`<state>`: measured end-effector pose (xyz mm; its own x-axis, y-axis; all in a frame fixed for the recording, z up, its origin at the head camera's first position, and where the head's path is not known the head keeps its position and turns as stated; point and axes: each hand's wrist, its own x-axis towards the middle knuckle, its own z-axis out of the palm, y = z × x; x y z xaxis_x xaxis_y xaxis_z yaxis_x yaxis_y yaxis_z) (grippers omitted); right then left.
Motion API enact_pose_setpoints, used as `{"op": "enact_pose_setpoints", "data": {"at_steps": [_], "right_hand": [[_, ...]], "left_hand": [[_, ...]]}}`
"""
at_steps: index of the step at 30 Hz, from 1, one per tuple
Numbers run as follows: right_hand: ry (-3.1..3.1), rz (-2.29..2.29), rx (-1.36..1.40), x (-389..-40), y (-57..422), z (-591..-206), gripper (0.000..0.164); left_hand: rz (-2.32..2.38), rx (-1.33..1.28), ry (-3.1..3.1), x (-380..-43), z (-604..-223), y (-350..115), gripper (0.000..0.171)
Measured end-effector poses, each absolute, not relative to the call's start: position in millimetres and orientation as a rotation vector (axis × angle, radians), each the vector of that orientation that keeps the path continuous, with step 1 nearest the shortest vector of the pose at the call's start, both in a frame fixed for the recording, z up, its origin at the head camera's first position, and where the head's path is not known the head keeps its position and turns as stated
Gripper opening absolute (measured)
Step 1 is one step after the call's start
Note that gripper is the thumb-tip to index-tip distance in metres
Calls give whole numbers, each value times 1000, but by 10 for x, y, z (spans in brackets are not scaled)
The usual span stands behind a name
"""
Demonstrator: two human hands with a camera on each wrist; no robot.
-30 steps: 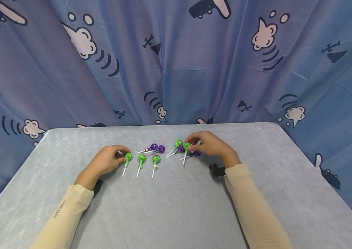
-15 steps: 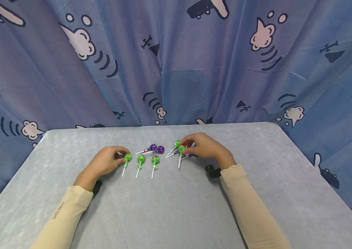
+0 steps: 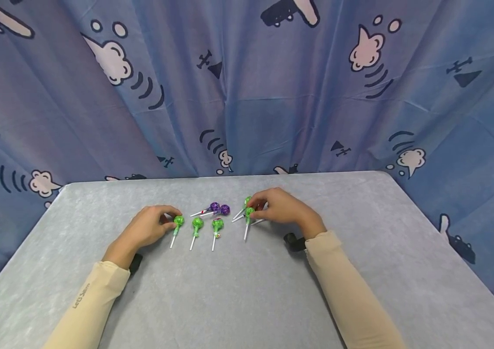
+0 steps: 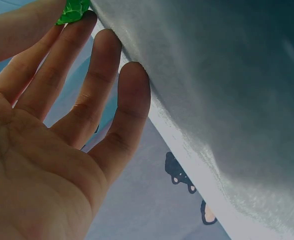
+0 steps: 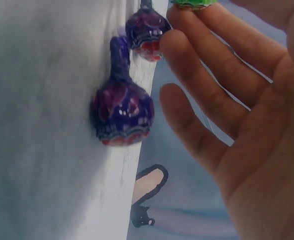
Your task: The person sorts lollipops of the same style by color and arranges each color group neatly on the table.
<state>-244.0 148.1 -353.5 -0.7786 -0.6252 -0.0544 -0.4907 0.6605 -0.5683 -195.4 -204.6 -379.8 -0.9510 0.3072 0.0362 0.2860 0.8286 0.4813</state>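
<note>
Green lollipop (image 3: 249, 212) pinched in the grip of the right hand (image 3: 279, 206), shifted toward 9 o'clock over the bench (image 3: 247, 295), closer to the two loose green lollipops (image 3: 218, 224), so the carry looks partway. Left hand (image 3: 148, 227) holds its place, grip pinching another green one (image 3: 179, 221) at their 9 o'clock; purple pair (image 3: 224, 210) lies at their 1 o'clock.

On your left sleeve (image 3: 91, 303), dark lettering (image 3: 81, 296) runs lengthwise: you can read "Let's", then a second word that begins with S, its other letters too small for you to make out
</note>
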Motion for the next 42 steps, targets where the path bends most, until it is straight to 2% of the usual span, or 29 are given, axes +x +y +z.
{"op": "enact_pose_setpoints", "data": {"at_steps": [17, 42], "right_hand": [[2631, -671, -1036, -2375, 1258, -3632, 25], [2710, -625, -999, -2332, 1146, -3667, 27]], "left_hand": [[758, 471, 2962, -1946, -3809, -2066, 27], [766, 471, 2965, -1946, -3794, -2046, 27]]}}
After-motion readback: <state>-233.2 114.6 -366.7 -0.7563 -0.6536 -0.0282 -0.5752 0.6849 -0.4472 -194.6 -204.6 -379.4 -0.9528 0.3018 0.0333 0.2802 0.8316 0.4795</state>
